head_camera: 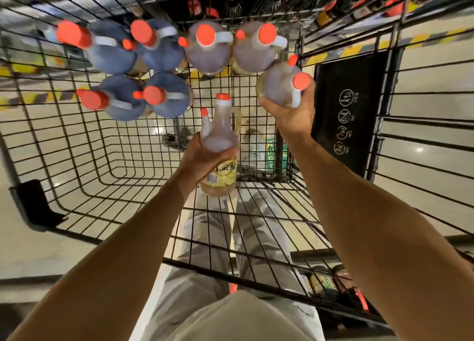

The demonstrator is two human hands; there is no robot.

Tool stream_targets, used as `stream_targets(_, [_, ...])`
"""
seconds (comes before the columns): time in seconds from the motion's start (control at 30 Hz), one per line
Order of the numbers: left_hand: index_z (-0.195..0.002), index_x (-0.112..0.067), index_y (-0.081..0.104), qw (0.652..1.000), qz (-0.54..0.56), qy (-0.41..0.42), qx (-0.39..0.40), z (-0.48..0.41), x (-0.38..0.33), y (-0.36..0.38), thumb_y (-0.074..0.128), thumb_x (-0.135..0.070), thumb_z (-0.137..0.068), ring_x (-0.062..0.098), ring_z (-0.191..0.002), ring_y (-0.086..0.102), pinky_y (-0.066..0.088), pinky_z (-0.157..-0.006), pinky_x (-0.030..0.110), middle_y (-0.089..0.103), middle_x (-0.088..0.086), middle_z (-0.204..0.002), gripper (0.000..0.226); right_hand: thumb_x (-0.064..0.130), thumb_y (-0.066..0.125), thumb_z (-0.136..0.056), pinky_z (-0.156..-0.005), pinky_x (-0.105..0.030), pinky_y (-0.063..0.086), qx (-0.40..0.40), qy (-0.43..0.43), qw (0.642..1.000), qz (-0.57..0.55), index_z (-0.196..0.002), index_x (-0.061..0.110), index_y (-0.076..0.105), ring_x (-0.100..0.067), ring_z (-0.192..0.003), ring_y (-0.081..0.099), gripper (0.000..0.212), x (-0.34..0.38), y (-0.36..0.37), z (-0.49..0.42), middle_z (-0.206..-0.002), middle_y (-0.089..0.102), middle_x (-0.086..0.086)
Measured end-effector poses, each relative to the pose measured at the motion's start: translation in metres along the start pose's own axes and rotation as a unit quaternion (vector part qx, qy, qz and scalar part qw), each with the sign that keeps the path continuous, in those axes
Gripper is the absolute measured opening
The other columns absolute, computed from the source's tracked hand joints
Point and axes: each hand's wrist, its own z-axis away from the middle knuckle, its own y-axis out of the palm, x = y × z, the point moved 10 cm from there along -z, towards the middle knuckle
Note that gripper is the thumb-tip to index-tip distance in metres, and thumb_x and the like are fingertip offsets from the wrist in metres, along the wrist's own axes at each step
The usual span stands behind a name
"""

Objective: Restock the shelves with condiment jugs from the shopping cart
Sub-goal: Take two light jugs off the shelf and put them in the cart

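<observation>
left hand: your left hand (202, 158) is wrapped around the shoulder of a pale translucent plastic jug with an orange cap and a yellow label (220, 145); the fingers are curled tight on it, and the jug is tilted, with its cap pointing to the far end of the cart.
right hand: your right hand (287, 115) grips from below a second pale plastic jug with an orange cap (282, 84); the fingers are closed around its body, near the right wall of the cart.
cart: the black wire shopping cart (84, 161) carries the other jugs at its far end.
dark jugs: four dark blue-grey jugs with orange caps (143, 71) stand close together at the far left corner, in two rows.
pale jugs: two more pale jugs with white handles (230, 48) stand side by side at the far edge, right of the dark ones, just beside the jug in your right hand.
safety panel: a black panel with round white pictograms (346, 120) is on the right side.
</observation>
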Motion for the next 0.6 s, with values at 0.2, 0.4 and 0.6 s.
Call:
stream_targets(0.2, [-0.113, -0.013, 0.069, 0.999, 0.004, 0.036, 0.028, 0.034, -0.023, -0.008, 0.081, -0.015, -0.08, 0.019, -0.101, 0.072, 0.059, -0.087, 0.04, 0.074, 0.008, -0.11, 0.035, 0.033, 0.099, -0.056, -0.095, -0.034, 0.059, 0.064, 0.037, 0.996, -0.043, -0.133, 0.012, 0.054, -0.015, -0.107, 0.07, 0.091, 0.006, -0.008, 0.025, -0.119, 0.07, -0.002])
stream_targets(0.4, [-0.12, -0.006, 0.064, 0.999, 0.035, 0.035, 0.022, 0.078, -0.05, -0.023, 0.094, -0.042, -0.059, 0.035, -0.107, 0.068, 0.053, -0.093, 0.06, 0.07, 0.017, -0.115, 0.077, 0.01, 0.091, -0.073, -0.091, -0.027, 0.059, 0.159, 0.067, 0.98, -0.096, -0.126, 0.007, 0.066, -0.015, -0.107, 0.073, 0.059, 0.031, -0.034, 0.086, -0.117, 0.075, -0.005])
stream_targets(0.6, [-0.119, -0.012, 0.068, 0.99, 0.123, 0.069, -0.026, 0.145, -0.087, -0.041, 0.088, -0.028, -0.07, 0.026, -0.098, 0.073, 0.059, -0.079, 0.039, 0.076, 0.007, -0.108, 0.055, 0.02, 0.087, -0.075, -0.098, -0.038, 0.055, 0.259, 0.049, 0.946, -0.189, -0.129, 0.002, 0.064, -0.027, -0.115, 0.069, 0.061, 0.099, -0.055, 0.139, -0.123, 0.072, -0.013])
